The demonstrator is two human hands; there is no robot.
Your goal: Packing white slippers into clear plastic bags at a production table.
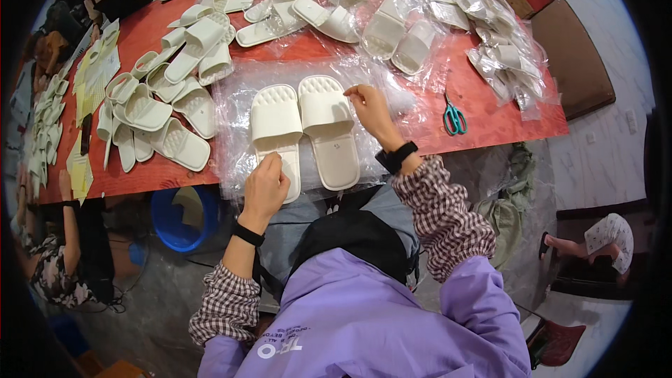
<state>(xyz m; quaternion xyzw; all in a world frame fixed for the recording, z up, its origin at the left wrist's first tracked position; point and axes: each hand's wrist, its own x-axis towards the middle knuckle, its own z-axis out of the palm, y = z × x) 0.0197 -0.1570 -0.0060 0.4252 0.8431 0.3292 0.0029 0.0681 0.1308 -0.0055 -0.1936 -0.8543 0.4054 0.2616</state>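
Two cream slippers lie side by side on a stack of clear plastic bags (234, 119) in front of me, their quilted toe ends facing away. My left hand (266, 187) is closed at the near end of the left slipper (275, 113), fingertips on its sole. Beside the upper edge of the right slipper (327, 113), my right hand (372, 112) has its thumb and fingers pinched together. Whatever is between those right fingertips is too small to tell.
Loose slippers (147, 108) pile up on the left of the red table (434, 122). Bagged slippers (507, 63) cover the right and far side. Teal-handled scissors (453, 119) rest near the right edge. A blue bin (178, 227) stands below; other people sit at the left.
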